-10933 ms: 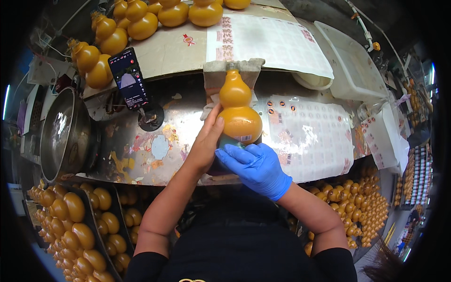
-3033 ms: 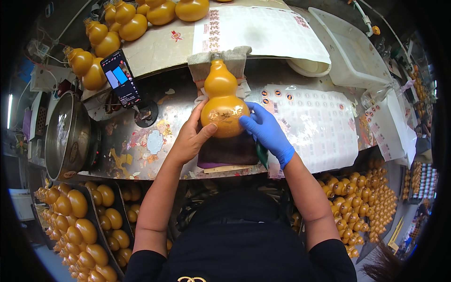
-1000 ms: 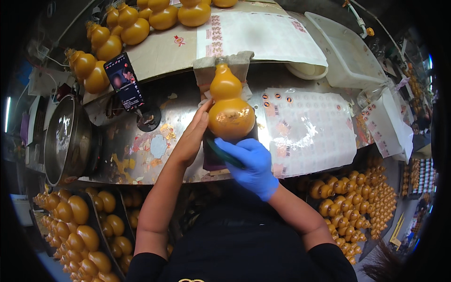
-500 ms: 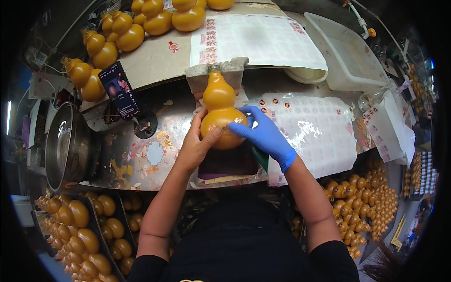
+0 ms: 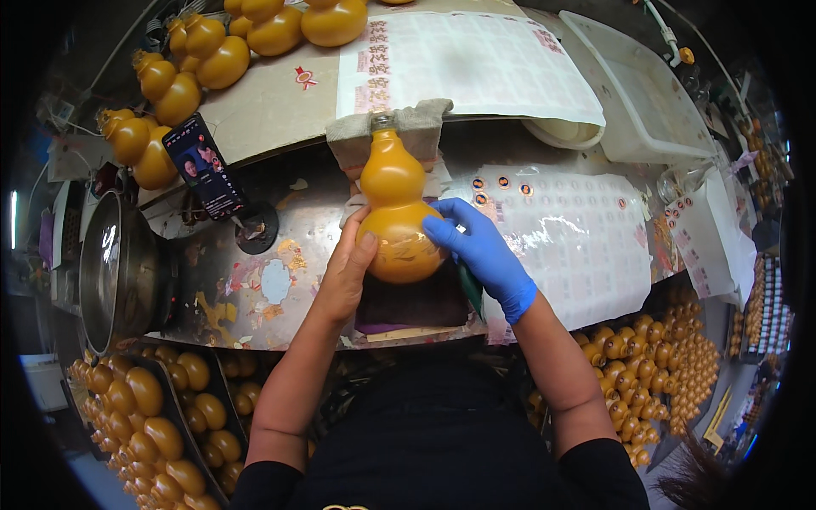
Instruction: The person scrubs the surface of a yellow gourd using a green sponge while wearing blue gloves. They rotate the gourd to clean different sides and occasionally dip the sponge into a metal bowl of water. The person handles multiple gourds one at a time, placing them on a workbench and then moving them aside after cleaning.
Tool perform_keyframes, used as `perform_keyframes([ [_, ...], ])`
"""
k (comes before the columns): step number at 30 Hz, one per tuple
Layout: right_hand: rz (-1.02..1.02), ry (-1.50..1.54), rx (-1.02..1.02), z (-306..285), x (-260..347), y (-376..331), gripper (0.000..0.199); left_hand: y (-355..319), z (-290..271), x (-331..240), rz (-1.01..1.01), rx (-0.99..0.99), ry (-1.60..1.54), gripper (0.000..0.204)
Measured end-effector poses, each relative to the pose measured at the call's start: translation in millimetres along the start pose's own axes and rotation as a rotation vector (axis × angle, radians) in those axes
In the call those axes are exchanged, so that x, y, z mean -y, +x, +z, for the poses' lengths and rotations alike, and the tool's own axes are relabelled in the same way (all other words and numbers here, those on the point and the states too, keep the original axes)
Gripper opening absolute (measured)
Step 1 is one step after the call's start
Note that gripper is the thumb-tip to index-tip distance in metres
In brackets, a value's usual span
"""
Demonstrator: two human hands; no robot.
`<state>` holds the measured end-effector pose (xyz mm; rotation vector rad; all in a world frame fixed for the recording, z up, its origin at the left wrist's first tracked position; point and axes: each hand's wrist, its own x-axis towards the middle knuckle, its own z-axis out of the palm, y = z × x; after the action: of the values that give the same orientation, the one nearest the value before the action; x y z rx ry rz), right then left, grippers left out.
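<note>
Gourd (image 5: 398,217): a glossy orange, two-bulbed shape is being held lying on the desk (image 5: 255,280), its neck resting on a folded grey cloth (image 5: 399,136) and its big bulb over a dark pad (image 5: 416,306).
Left hand (image 5: 344,276): the bare hand is being cupped against the big bulb's left flank, fingers (image 5: 365,246) curled closed around the curve.
Right hand (image 5: 480,251): the blue-gloved fingers (image 5: 442,229) are being pressed flat on the bulb's right shoulder; whether something small is being pinched under them cannot be told.
Handling: the gourd is being judged hard, hollow and fairly light, with a lacquered, slippery skin that is likely to scuff or crack if dropped.
Hold: the wide lower bulb is being judged the safest place, with the narrow waist as a second grip; the thin neck is best left alone.
Materials: the desk is being seen as worn metal with peeling patches; a thin, shiny sticker sheet (image 5: 578,246) is lying just right of the gourd.
Surroundings: more gourds (image 5: 204,51) are lying beyond, and a phone (image 5: 204,166) is standing on a holder.
</note>
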<state>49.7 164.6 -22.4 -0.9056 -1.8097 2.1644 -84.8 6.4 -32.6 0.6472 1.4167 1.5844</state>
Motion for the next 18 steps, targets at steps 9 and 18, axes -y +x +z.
perform_keyframes([
  [9, -0.067, 0.073, 0.002, -5.7, -11.8, -1.0, 0.057, 0.7, -4.8, 4.9, 0.102, -0.032, 0.065, 0.083],
  [18, -0.138, -0.006, 0.089, 2.2, -1.2, -13.9, 0.075, -5.7, -2.7, 0.2, 0.096, 0.027, 0.127, 0.1],
])
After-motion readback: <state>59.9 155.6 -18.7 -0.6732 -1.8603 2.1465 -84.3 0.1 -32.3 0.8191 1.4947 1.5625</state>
